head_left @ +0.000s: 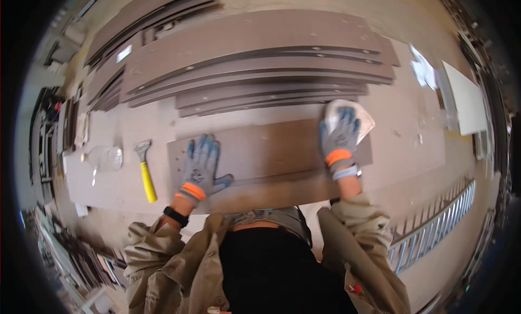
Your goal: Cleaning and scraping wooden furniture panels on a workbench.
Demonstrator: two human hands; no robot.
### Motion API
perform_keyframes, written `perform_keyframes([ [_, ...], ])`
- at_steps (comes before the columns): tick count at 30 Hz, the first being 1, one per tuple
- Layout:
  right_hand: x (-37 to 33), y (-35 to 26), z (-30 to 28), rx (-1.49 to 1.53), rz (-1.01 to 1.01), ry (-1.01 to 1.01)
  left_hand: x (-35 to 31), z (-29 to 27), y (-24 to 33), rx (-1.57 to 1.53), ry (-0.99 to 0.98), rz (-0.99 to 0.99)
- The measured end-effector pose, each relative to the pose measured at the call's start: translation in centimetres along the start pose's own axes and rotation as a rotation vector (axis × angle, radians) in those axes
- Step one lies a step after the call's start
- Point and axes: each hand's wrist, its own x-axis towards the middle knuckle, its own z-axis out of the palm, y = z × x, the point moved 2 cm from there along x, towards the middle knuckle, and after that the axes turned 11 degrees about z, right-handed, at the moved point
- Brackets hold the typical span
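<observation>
The board (271, 151) lay on the table (401, 146), your left hand (202, 163) spread flat on it, probably for steadiness; your right hand (340, 135), loosely extended, rested on a cloth (366, 120) at its right end.

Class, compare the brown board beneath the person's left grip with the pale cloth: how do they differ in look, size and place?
The board is brown; the cloth is whitish. The board is long and straight-edged; the cloth is much smaller, with an uneven outline. The cloth lies over the board's right part. Both have a gloved grip on them: left grip, right grip.
</observation>
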Motion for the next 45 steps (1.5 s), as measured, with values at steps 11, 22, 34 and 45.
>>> perform_keyframes([
  [11, -3.8, -8.6, -1.4, 0.293, -0.188, -0.229, -10.4, 1.6, -3.2, -0.242, 0.544, -0.909],
  [22, -11.6, -33.0, -3.0, 0.217, -0.800, 0.178, -13.0, 4.7, -5.2, -1.065, 0.428, -0.869],
  [34, -4.8, -20.8, -7.5, 0.442, -0.163, -0.363, -13.5, 4.6, -6.2, -1.857, 0.490, -0.977],
  [45, -17.5, -32.3, -10.0, 0.451, -1.049, -0.368, -16.2, 5.4, -7.7, -1.214, 0.536, -0.249],
])
